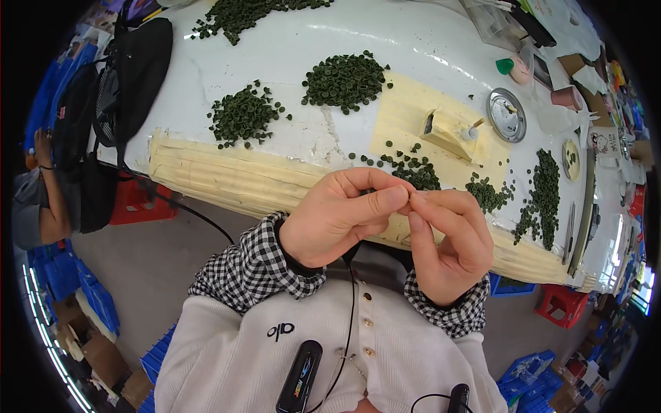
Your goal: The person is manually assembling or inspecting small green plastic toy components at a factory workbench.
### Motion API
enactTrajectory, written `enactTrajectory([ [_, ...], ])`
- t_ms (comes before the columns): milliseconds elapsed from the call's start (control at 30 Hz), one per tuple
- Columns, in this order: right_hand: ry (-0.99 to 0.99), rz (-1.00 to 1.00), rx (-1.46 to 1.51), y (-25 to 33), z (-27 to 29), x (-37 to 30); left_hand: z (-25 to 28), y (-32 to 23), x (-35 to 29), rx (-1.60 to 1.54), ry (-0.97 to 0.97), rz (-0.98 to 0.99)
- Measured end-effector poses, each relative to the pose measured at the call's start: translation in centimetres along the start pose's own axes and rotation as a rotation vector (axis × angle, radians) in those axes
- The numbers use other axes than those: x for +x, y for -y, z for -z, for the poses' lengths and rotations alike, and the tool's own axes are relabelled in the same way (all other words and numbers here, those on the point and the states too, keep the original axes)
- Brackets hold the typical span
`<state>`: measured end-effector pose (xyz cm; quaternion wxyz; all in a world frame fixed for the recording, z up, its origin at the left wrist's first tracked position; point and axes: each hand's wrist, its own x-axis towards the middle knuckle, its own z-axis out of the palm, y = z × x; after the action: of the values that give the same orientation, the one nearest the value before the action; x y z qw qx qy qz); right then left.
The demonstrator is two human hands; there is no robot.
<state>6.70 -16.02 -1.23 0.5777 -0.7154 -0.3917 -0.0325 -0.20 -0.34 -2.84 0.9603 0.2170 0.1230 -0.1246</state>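
Observation:
In front of my chest, over the table's near edge, my left hand point(341, 215) and my right hand point(451, 241) meet at the fingertips. Thumb and forefinger of each are pinched together. Whatever lies between them is too small or too hidden to make out. Just beyond the fingers is a loose heap of small, round dark green pieces point(418, 173). Behind it, a tape-covered block point(451, 136) with a short upright peg rests on a yellowish taped sheet point(396, 113).
More green pieces form a left heap point(242, 115), a central heap point(344, 79) and a right strip point(544, 196). At right are a round metal lid point(507, 113), a small yellow dish point(571, 160) and tweezers point(571, 224). A black bag point(141, 79) sits at left, near another person's arm point(54, 199).

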Motion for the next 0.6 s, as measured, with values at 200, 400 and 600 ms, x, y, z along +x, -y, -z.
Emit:
enactTrajectory([
  [200,0.138,-0.279,0.367,-0.4,1.4,0.5,-0.2,0.3,0.2,0.113,0.026,0.090],
  [400,0.128,-0.102,0.126,-0.6,1.6,0.4,-0.4,0.3,0.2,0.166,-0.009,0.051],
  [600,0.097,-0.045,-0.071,-0.1,1.4,0.6,-1.4,-0.7,-0.4,0.473,-0.129,-0.073],
])
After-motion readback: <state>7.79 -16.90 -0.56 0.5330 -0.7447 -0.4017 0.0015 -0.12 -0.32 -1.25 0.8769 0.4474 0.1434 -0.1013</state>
